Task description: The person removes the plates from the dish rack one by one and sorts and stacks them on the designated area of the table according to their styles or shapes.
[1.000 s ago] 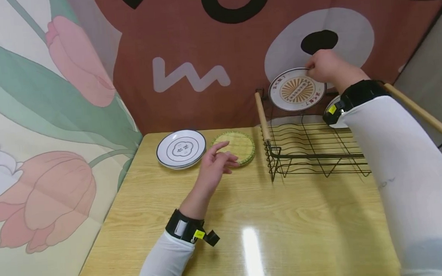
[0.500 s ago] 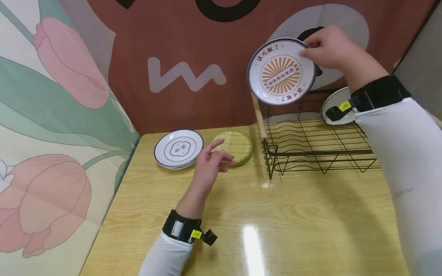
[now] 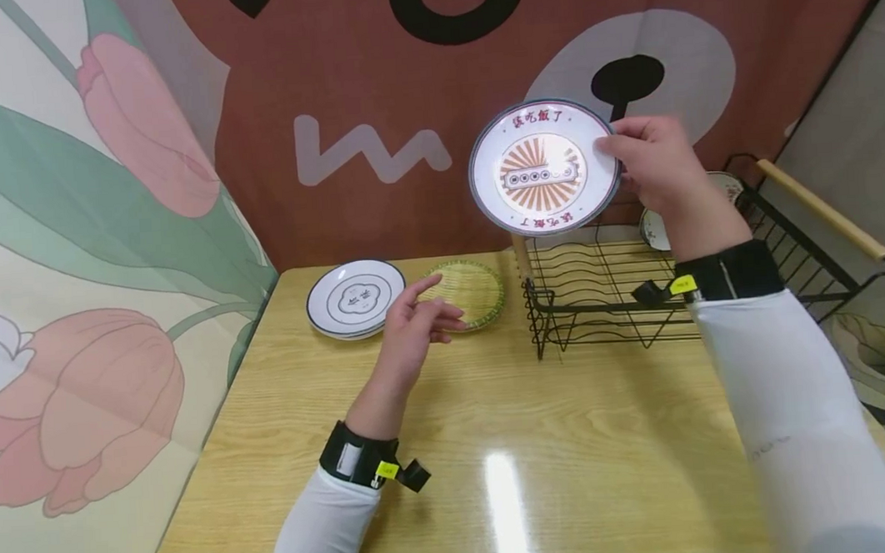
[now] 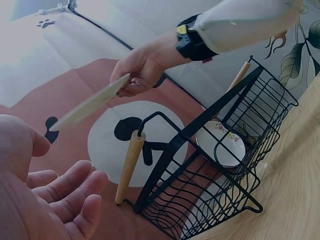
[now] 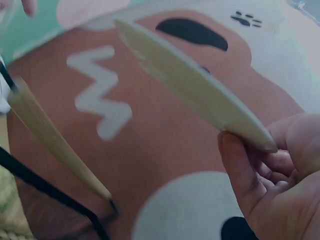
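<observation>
My right hand pinches the right rim of a white plate with an orange sunburst and red characters. The plate hangs in the air above the left end of a black wire dish rack. Edge-on, the same plate crosses the right wrist view. My left hand hovers with relaxed fingers over the near-left part of a round green-edged woven mat, holding nothing. Left of that hand sit stacked white plates with a dark blue rim.
A flower-patterned white dish stands inside the rack at its right end. The rack has wooden handles on both sides. A printed cloth rises behind the wooden table.
My right hand has lifted the plate up out of the rack area and carried it left, then slightly down and nearer. The left hand has barely moved.
</observation>
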The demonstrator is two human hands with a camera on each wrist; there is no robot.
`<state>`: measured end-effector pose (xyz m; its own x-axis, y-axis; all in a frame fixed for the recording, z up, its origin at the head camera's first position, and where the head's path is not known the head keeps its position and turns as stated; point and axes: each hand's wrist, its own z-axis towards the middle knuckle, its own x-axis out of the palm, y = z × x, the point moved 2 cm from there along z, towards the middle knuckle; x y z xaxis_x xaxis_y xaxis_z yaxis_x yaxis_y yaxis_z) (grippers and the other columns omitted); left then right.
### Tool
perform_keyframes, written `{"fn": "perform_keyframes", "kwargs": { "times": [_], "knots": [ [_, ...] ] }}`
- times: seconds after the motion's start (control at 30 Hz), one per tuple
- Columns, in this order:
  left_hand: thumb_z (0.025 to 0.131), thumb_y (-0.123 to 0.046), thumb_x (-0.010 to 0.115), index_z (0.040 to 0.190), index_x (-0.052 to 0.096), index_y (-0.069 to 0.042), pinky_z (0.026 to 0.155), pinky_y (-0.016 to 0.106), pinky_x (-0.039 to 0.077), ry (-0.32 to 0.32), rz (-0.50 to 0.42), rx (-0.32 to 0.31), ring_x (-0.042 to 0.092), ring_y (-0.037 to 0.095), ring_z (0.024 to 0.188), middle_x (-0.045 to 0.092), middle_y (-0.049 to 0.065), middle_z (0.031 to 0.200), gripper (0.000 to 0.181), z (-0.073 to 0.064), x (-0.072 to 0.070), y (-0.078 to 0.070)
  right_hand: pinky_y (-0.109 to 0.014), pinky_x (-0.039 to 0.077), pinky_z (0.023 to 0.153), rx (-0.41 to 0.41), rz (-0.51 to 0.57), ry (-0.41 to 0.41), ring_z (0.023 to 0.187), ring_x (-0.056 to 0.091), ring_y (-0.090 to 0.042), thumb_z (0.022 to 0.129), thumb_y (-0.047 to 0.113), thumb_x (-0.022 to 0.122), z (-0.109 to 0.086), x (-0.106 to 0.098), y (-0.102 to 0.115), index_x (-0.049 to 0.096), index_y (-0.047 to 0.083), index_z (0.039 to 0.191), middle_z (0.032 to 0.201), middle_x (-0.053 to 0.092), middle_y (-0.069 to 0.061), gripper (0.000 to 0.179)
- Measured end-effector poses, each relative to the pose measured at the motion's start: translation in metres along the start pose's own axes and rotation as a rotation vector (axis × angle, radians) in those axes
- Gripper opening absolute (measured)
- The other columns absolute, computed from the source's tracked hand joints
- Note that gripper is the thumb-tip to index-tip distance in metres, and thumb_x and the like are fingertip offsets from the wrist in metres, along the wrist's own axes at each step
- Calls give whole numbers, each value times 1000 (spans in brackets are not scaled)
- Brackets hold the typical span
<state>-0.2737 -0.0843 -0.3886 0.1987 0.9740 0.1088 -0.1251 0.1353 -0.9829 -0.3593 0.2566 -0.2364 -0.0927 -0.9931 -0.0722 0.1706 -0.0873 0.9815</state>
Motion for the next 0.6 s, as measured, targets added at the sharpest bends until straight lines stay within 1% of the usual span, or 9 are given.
{"fn": "perform_keyframes", "kwargs": {
  "times": [0.1,0.17,0.23,0.3,0.37,0.47,0.6],
  "knots": [
    [105,-16,50,144,55,-18,66,29,57,3,0,8,76,16,80,77,-3,88,39,-1,0,-3,-23,58,56,24,170,-12,68,70,-12,96,16,72,-15,9,-12,74,8,106,94,68,-5,13],
    [105,-16,50,144,54,-19,65,29,57,4,-1,10,76,16,79,77,-3,88,40,-2,1,-5,-24,60,58,38,247,-21,72,72,-13,96,16,73,-25,13,-19,73,7,114,97,69,-6,21],
    [105,-15,50,144,54,-19,65,29,57,4,-1,14,76,16,79,77,-4,87,40,-3,1,-6,-24,61,62,29,297,-36,75,74,-13,96,15,72,-36,18,-25,70,5,124,100,70,-7,30],
    [105,-15,50,145,54,-19,64,29,57,6,-4,17,76,16,78,77,-4,86,41,-3,1,-7,-24,62,66,14,325,-58,80,75,-13,97,12,69,-46,24,-32,67,4,133,103,71,-6,37],
    [104,-15,49,146,53,-19,64,29,57,12,-7,23,76,15,78,77,-5,86,42,-4,2,-9,-24,62,69,-7,342,-74,85,75,-13,99,8,65,-56,31,-39,63,3,139,106,70,-6,41],
    [104,-16,50,148,51,-20,64,28,56,26,-20,32,76,13,78,78,-5,86,45,-6,4,-11,-23,62,71,-34,342,-82,89,75,-12,100,4,59,-70,39,-49,59,3,142,110,70,-6,42],
    [104,-17,50,152,48,-21,64,27,56,43,-40,36,75,12,77,77,-4,86,48,-11,7,-15,-23,62,70,-51,316,-74,88,75,-12,102,5,55,-90,50,-63,57,3,145,111,71,-6,43]
  ]
}}
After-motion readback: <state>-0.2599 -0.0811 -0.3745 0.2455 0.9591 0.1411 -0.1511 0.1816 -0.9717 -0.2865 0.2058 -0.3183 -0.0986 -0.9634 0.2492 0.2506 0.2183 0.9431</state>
